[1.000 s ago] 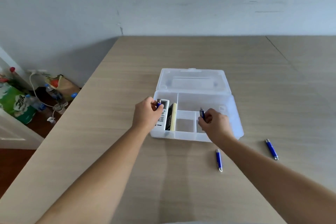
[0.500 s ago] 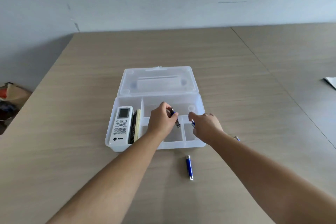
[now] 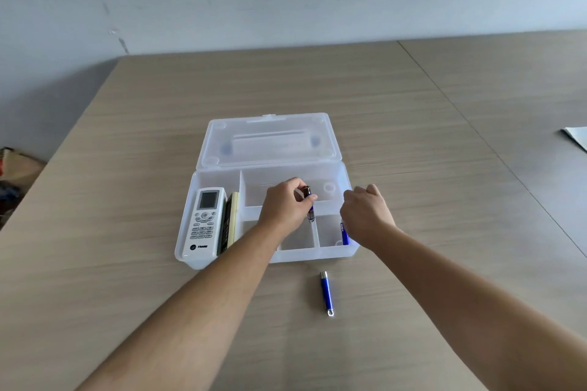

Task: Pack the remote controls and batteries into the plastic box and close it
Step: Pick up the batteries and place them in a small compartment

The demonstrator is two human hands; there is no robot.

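Observation:
The clear plastic box (image 3: pixel 347 252) lies open mid-table, its lid (image 3: pixel 270 140) folded back. A white remote (image 3: pixel 203 222) lies in the left compartment beside a dark remote (image 3: pixel 226 227) standing on its edge. My left hand (image 3: pixel 282 209) pinches a blue battery (image 3: pixel 309 205) upright over the divider between the two small front compartments. My right hand (image 3: pixel 365 216) hovers curled over the front right compartment. Another blue battery (image 3: pixel 345 233) leans inside that compartment, its top hidden under the hand. A third blue battery (image 3: pixel 327 294) lies on the table in front of the box.
The wooden table (image 3: pixel 127 200) reaches back to a grey wall, with a seam (image 3: pixel 476 127) running diagonally on the right. A white sheet (image 3: pixel 576 136) lies at the far right edge. Bags (image 3: pixel 16 165) sit on the floor to the left.
My left hand has carried its battery from the remote compartment to the box's middle. My right hand has lowered its battery into the front right compartment. The view has swung to the right.

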